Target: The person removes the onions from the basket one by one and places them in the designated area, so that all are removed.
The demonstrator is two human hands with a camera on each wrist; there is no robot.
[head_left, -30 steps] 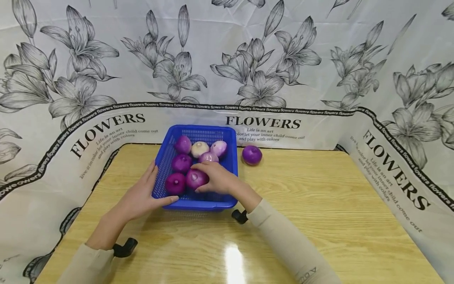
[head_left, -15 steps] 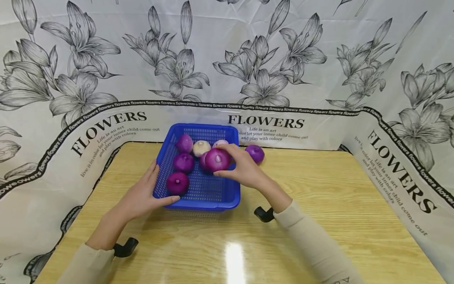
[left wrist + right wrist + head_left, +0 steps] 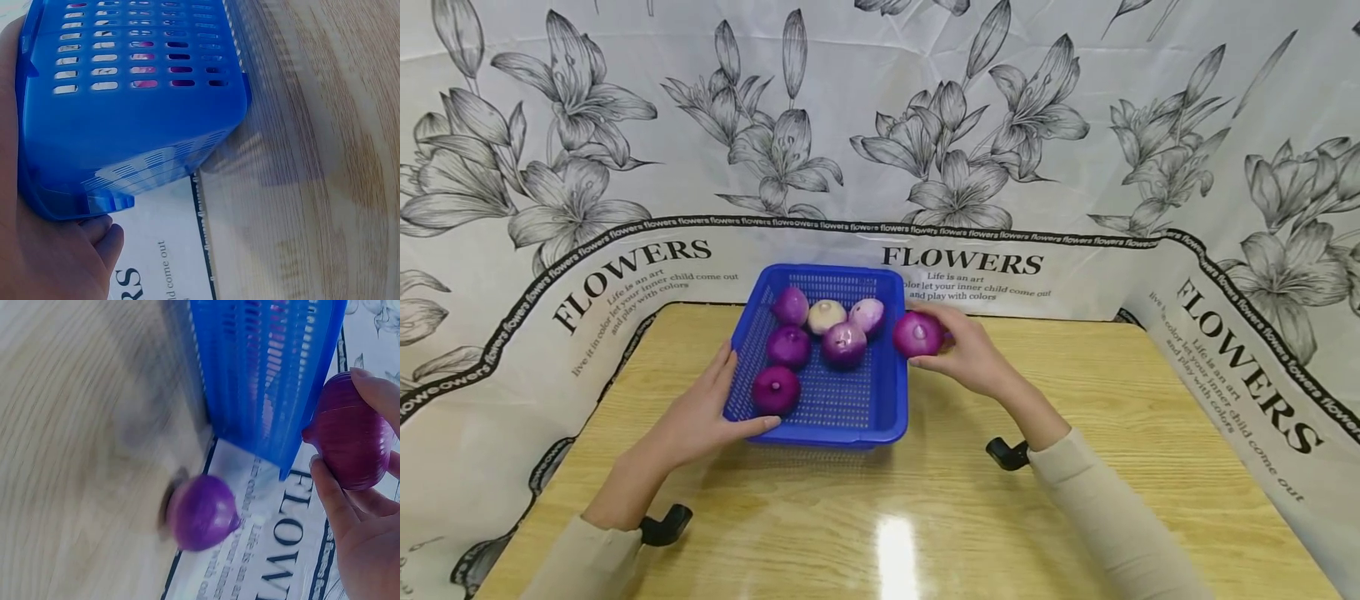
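In the head view, a blue plastic basket (image 3: 891, 417) stands on the table with several onions inside, such as a dark purple onion (image 3: 776, 390) at its near left and a white onion (image 3: 826, 317) toward the back. My left hand (image 3: 696, 421) grips the basket's near left corner, thumb over the front rim and fingers along the left side. My right hand (image 3: 966, 346) holds a red onion (image 3: 917, 334) in the air just past the basket's right rim. Another purple onion (image 3: 203, 512) lies on the table below it, mostly hidden in the head view.
The wooden table (image 3: 1075, 433) extends in front and to the right of the basket. A white flower-printed cloth (image 3: 812, 167) rises behind and along both sides of the table. Black wrist mounts (image 3: 666, 525) sit on both of my wrists.
My right hand has lifted the red onion out of the basket's near right part and carried it rightward over the rim. The left hand stays on the basket.
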